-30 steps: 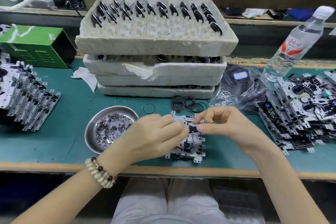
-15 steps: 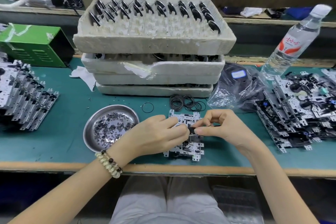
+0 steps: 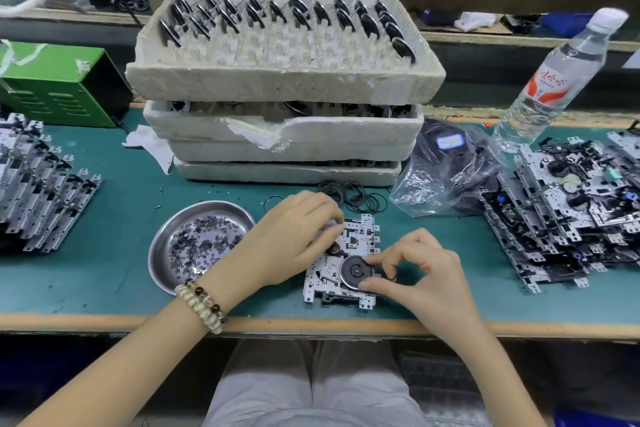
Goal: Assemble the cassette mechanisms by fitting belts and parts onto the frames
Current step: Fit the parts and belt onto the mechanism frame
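A metal cassette frame [image 3: 360, 236] lies flat on the green mat near the front edge. A round black and silver flywheel [image 3: 355, 271] sits on its near half. My right hand [image 3: 420, 274] pinches the flywheel's right rim between thumb and forefinger, and a thin black belt [image 3: 391, 277] shows under its fingers. My left hand [image 3: 294, 239] rests curled on the frame's left side, its fingertips on a small part at the frame's upper left. Loose black belts [image 3: 353, 196] lie just behind the frame.
A steel dish [image 3: 162, 253] of small washers stands left of the frame. Stacked foam trays [image 3: 284, 80] with flywheels fill the back middle. Frame stacks lie at the left [image 3: 38, 184] and right [image 3: 571, 211]. A plastic bag [image 3: 446, 170], water bottle [image 3: 554, 80] and green box [image 3: 55, 83] stand behind.
Both hands came down from holding a small part above the frame. The flywheel now sits on the frame, with my right hand at its rim and my left on the frame.
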`<state>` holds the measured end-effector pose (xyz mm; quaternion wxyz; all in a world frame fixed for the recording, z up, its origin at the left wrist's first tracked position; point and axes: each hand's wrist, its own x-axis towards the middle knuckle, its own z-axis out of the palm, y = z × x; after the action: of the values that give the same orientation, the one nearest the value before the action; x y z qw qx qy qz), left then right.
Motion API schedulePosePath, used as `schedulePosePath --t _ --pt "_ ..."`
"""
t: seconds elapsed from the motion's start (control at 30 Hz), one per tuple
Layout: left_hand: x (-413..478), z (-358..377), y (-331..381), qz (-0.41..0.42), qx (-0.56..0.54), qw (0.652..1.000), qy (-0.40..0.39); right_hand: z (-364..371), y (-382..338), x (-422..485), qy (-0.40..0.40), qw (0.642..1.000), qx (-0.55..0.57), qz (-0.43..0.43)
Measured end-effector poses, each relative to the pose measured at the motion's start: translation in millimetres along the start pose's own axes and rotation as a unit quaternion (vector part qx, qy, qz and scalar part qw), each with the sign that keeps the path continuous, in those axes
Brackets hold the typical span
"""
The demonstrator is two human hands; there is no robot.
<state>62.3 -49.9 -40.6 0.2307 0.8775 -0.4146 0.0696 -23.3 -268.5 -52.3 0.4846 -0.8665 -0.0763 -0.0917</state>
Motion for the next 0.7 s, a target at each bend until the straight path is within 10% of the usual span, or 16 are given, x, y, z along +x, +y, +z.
schedulePosePath --t 0.47,0.7 --pt "3.0 -1.8 25.8 -0.153 -0.086 0.982 0.064 41.2 -1.8 -12.7 0.263 0.96 -0.066 0.075" --pt "33.4 3.3 39.6 -0.156 -0.042 0.985 -0.068 40.7 -15.1 -19.5 0.248 0.93 -0.271 -0.005"
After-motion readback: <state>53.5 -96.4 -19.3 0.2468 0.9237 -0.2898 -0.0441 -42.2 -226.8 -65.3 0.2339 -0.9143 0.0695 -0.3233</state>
